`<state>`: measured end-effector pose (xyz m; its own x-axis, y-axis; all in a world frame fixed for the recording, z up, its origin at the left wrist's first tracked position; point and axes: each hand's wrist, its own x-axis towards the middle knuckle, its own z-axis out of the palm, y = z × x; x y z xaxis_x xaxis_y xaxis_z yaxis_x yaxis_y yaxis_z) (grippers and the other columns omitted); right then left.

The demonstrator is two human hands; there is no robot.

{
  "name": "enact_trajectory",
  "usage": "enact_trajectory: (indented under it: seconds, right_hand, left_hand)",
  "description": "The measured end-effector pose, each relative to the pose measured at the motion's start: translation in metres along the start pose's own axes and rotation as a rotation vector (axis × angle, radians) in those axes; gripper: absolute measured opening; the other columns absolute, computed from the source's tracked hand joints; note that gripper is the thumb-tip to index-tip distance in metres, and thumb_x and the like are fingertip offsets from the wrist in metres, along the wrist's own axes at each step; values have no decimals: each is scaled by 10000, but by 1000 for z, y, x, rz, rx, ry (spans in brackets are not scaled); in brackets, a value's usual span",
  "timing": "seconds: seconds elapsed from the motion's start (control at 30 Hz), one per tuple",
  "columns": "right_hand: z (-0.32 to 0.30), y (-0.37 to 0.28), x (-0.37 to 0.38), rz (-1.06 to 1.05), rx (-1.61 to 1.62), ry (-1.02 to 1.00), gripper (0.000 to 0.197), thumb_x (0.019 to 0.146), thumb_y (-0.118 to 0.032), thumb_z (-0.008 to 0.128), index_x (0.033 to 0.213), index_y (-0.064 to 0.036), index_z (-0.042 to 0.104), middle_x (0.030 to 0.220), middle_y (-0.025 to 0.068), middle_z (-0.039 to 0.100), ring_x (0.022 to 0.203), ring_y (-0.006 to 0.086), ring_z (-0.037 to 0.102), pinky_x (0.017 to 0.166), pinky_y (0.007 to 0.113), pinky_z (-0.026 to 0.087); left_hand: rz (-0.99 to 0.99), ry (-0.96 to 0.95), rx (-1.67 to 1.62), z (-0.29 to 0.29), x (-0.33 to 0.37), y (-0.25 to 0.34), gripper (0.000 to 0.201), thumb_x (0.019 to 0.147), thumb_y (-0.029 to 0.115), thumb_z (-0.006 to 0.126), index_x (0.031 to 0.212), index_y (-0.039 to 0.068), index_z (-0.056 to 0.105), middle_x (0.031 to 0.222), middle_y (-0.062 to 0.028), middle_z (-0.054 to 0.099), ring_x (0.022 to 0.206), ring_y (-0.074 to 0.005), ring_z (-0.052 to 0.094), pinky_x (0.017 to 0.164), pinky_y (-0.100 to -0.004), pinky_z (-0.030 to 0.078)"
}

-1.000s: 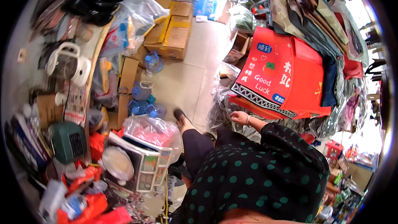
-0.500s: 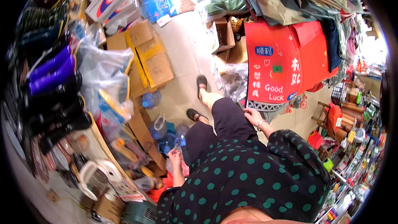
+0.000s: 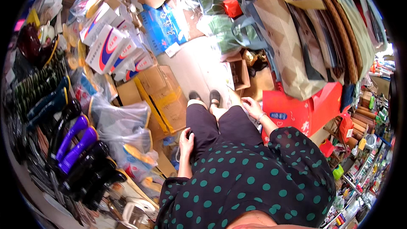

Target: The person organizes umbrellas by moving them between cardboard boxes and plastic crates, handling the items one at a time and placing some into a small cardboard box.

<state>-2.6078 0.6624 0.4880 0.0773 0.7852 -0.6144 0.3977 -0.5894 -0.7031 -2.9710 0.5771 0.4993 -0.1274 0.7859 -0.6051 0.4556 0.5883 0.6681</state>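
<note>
My left hand [image 3: 186,143] hangs beside my left thigh, fingers loosely bent and a little apart, with nothing seen in it. On the other side my right hand [image 3: 253,108], a bracelet at its wrist, is held just past my right knee. Its fingers are stretched and hold nothing. The nearest thing to it is a red printed cover [image 3: 286,112], just to its right. Closest to the left hand is a brown cardboard box [image 3: 163,97] with yellow tape, standing to the left of my legs.
Boots [image 3: 76,144] and clear plastic bags [image 3: 121,118] crowd the left. White boxes [image 3: 111,46] stand farther ahead, near a blue sheet [image 3: 163,27]. Folded bags [image 3: 288,46] are stacked at right. A pale floor strip [image 3: 195,65] runs between; crowded shelves [image 3: 364,161] lie far right.
I have stepped forward along the floor strip; boxes, boots and red cover now sit lower in view. My feet are now side by side. Both hands stay low at my sides.
</note>
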Motion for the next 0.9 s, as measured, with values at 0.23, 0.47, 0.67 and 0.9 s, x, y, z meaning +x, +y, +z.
enact_trajectory:
  seconds: [0.23, 0.47, 0.67, 0.9]
  right_hand:
    - [13, -21, 102, 72, 111, 51, 310, 865, -165, 605, 1145, -34, 602, 953, 65, 658, 854, 121, 612, 790, 266, 494]
    - [34, -102, 272, 140, 11, 172, 333, 835, -116, 619, 1162, -60, 594, 1028, 105, 653, 898, 170, 619, 836, 298, 494]
    - [25, -145, 437, 11, -142, 426, 481, 789, -187, 660, 1231, -58, 519, 1162, 169, 528, 1110, 309, 498, 977, 376, 394]
    - [-40, -107, 583, -11, 359, 1089, 891, 778, -386, 733, 1385, 55, 252, 1413, 212, 351, 1309, 282, 331, 1085, 384, 277]
  left_hand:
    - [-96, -73, -61, -44, 156, 66, 352, 836, 143, 612, 1165, 25, 570, 1145, -158, 607, 1076, -265, 579, 951, -349, 437]
    - [-66, -235, 54, -110, 354, 111, 354, 860, 147, 599, 1188, 28, 539, 1125, -143, 613, 1063, -252, 586, 944, -339, 446]
    - [120, -270, 159, -90, 519, 151, 333, 859, 162, 579, 1160, 23, 552, 1115, -170, 605, 1063, -286, 584, 924, -349, 449]
    - [284, -284, -171, 54, 673, 181, 329, 876, 127, 575, 1187, 22, 542, 1121, -139, 614, 1059, -240, 581, 925, -347, 443]
